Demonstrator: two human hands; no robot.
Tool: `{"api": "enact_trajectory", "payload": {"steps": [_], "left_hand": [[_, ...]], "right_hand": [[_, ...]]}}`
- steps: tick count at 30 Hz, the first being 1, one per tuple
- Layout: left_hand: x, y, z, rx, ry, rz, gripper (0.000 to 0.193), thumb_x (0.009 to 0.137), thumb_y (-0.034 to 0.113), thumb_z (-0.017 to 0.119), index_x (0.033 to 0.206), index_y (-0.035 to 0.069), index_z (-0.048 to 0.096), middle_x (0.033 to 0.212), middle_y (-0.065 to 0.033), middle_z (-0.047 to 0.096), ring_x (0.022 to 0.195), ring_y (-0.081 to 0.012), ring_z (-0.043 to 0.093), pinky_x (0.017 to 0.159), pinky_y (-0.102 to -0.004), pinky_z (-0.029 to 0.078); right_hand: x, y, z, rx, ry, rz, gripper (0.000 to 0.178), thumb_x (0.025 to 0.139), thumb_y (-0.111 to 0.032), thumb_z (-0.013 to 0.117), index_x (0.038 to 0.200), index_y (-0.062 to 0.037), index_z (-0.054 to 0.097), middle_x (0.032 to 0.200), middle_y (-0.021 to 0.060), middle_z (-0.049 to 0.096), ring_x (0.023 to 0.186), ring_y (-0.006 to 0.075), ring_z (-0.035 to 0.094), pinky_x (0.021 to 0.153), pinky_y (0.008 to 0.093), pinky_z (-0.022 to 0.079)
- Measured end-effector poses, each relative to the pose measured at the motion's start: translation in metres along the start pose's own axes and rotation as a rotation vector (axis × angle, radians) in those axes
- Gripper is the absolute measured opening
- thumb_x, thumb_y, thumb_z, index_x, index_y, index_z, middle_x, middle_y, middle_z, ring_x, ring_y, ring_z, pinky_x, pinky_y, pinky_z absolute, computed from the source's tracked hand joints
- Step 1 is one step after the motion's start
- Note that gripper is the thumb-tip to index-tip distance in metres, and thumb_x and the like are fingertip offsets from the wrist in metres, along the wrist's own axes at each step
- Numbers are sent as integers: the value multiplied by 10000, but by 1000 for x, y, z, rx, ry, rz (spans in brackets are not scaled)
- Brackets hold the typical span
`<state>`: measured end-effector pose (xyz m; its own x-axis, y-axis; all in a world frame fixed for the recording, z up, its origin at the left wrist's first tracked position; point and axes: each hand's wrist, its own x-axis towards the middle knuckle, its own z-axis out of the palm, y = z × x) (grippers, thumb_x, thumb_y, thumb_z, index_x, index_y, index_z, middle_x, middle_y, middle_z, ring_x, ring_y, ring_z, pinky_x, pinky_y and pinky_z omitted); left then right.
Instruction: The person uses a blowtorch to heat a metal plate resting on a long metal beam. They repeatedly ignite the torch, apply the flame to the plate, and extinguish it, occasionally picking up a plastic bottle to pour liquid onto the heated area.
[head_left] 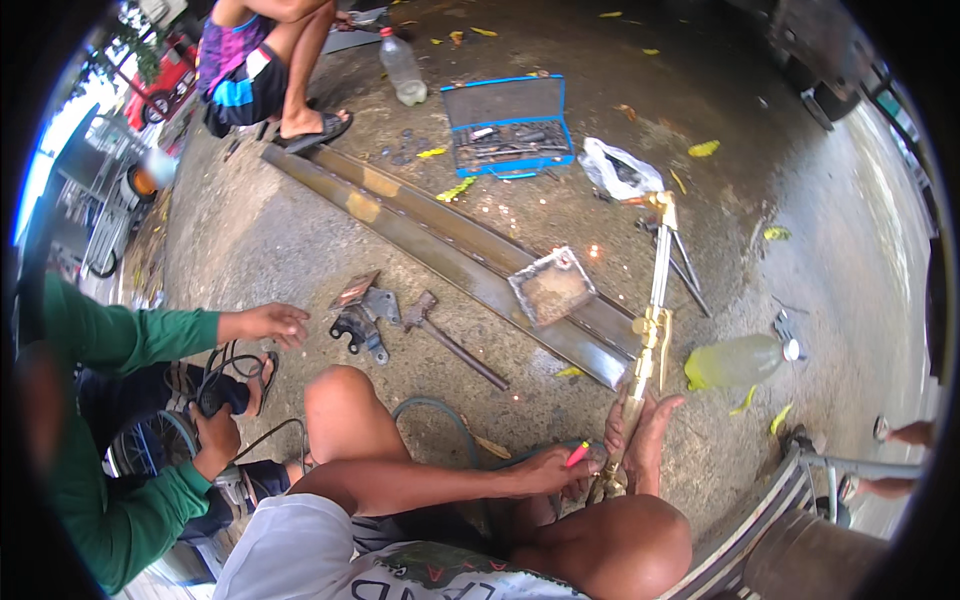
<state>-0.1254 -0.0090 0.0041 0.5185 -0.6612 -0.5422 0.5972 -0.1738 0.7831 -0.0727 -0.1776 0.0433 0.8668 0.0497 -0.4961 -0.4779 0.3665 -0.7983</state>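
A brass and steel cutting torch [655, 300] points up and away from me, its head bent left. My right hand [648, 435] is closed around its handle. At the torch's lower end, beside the valves, my left hand [562, 468] is closed with a small pink stick-like thing [577, 454] in it; its kind is unclear. Left of the torch, a square rusty metal piece [553, 288] rests on long steel bars [450, 265]. A few orange glowing specks lie near it. A hammer [455, 340] and dark metal brackets [365, 312] lie on the concrete in front of me.
A blue open toolbox [510, 130], a white plastic bag [620, 170] and a clear bottle [402, 68] stand farther off. Right of the torch lies a bottle of greenish liquid [738, 362]. A green-sleeved person [140, 430] sits close at left; another person [265, 70] squats beyond. A hose [440, 405] curves near my knee.
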Motion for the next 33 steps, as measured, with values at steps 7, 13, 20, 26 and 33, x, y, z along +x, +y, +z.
{"api": "enact_trajectory", "payload": {"steps": [7,13,20,26,33], "left_hand": [[-6,-14,5,304,63,546,385,947,97,646,1325,36,603,1308,-178,619,1135,-246,662,970,-355,525],[-7,-8,-11,970,50,920,597,884,43,661,1453,69,479,1443,-197,513,1259,-332,581,1054,-374,489],[-2,42,15,192,80,-104,430,1016,226,585,1407,58,520,1416,-248,500,961,-286,708,834,-357,584],[24,18,10,854,219,600,360,988,267,632,1266,39,620,1105,-240,655,888,-354,696,815,-399,562],[33,76,6,775,-33,326,427,1003,394,575,1153,0,647,856,-243,674,870,-417,669,798,-435,532]], "right_hand": [[-4,-7,-9,89,-59,50,1002,739,-958,82,1053,-91,475,572,-8,395,383,93,343,357,248,335],[0,-8,-14,308,-95,44,974,740,-963,123,973,-90,487,575,6,400,379,93,340,329,241,316],[27,-11,-38,487,-189,102,973,719,-981,174,902,-87,512,573,-10,385,361,76,325,297,231,303],[38,-15,-53,570,-240,139,958,713,-984,216,887,-89,508,580,-22,378,370,70,317,306,225,278],[41,-10,-82,635,-270,159,936,710,-983,242,894,-106,513,586,-23,395,379,70,329,322,224,276]]}}
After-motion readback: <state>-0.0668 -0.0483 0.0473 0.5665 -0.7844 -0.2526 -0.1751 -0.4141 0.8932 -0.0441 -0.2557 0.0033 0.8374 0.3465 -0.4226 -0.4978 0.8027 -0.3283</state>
